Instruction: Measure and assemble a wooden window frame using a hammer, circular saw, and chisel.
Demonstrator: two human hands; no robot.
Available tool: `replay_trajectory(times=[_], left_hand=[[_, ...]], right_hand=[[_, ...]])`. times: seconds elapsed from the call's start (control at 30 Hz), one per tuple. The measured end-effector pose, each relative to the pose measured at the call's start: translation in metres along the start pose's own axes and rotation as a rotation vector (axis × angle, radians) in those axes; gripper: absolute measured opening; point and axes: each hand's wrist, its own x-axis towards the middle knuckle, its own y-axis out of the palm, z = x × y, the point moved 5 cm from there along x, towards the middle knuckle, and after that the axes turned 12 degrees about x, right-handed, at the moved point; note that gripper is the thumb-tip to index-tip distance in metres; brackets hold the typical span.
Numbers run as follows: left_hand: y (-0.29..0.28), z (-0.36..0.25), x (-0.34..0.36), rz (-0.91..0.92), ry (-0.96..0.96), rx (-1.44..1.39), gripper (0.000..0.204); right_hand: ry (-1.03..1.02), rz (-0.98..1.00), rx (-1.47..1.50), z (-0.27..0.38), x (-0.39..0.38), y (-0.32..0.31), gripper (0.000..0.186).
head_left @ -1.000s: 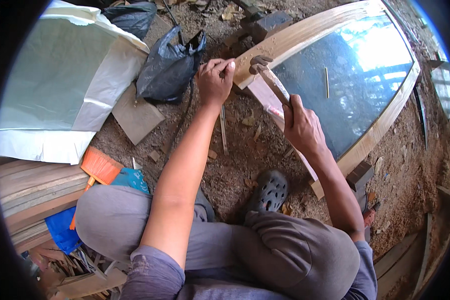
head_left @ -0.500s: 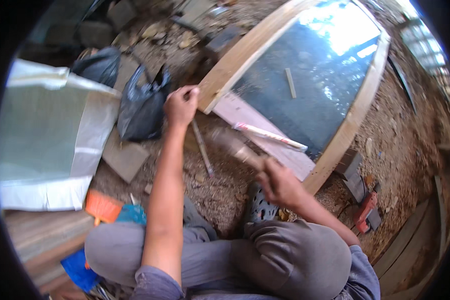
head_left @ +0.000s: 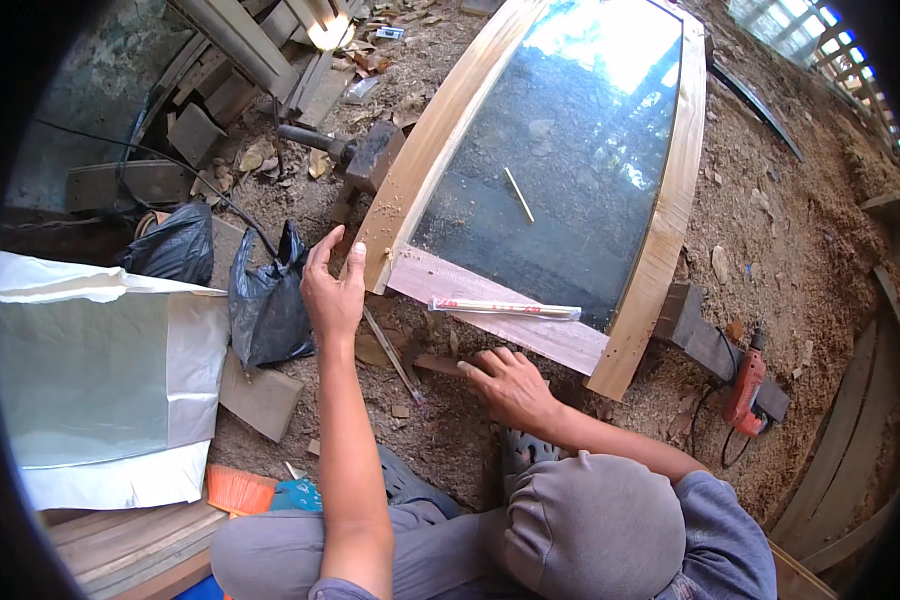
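My left hand (head_left: 332, 290) open, fingers loose, empty, just beside frame (head_left: 425, 155) corner. Right hand (head_left: 510, 385) flat on ground, fingertips on hammer handle (head_left: 440, 365) near frame's bottom rail.

black bags (head_left: 267, 305), orange drill (head_left: 745, 388), possibly brush (head_left: 238, 490)

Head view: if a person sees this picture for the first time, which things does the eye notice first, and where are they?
First comes the big wooden frame with dark glass, lying on the dirt at upper centre. The left hand is raised, open, near its lower left corner, while the right hand rests low on the ground beside a hammer handle. A white sheet fills the left side.
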Motion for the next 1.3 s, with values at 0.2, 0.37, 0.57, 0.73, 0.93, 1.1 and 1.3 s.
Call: replay_trajectory(times=[0.2,0.37,0.57,0.73,0.93,1.1,1.3], left_hand=[[-0.008,-0.012,-0.006,-0.103,-0.076,-0.390,0.026],[0.013,-0.038,-0.023,0.018,-0.090,-0.511,0.021],[0.010,-0.091,-0.044,0.037,0.236,-0.238,0.027],[0.008,-0.164,-0.064,0.011,0.758,0.235,0.031],[0.021,-0.167,-0.041,0.339,0.818,0.104,0.021],[-0.018,-0.103,0.008,0.175,0.049,-0.667,0.038],[-0.026,-0.048,-0.006,0.099,-0.218,-1.073,0.029]], right_hand=[[0.220,-0.550,0.076,-0.072,0.082,-0.126,0.035],[0.457,-0.491,-0.058,-0.129,0.115,-0.132,0.024],[0.362,-0.367,0.255,-0.111,0.101,-0.141,0.011],[0.095,-0.261,0.352,-0.044,0.068,-0.176,0.008],[0.080,-0.356,0.539,-0.021,0.055,-0.191,0.015],[0.134,-0.135,0.789,0.007,0.029,-0.117,0.023],[0.125,0.061,0.233,-0.012,0.001,0.011,0.028]])
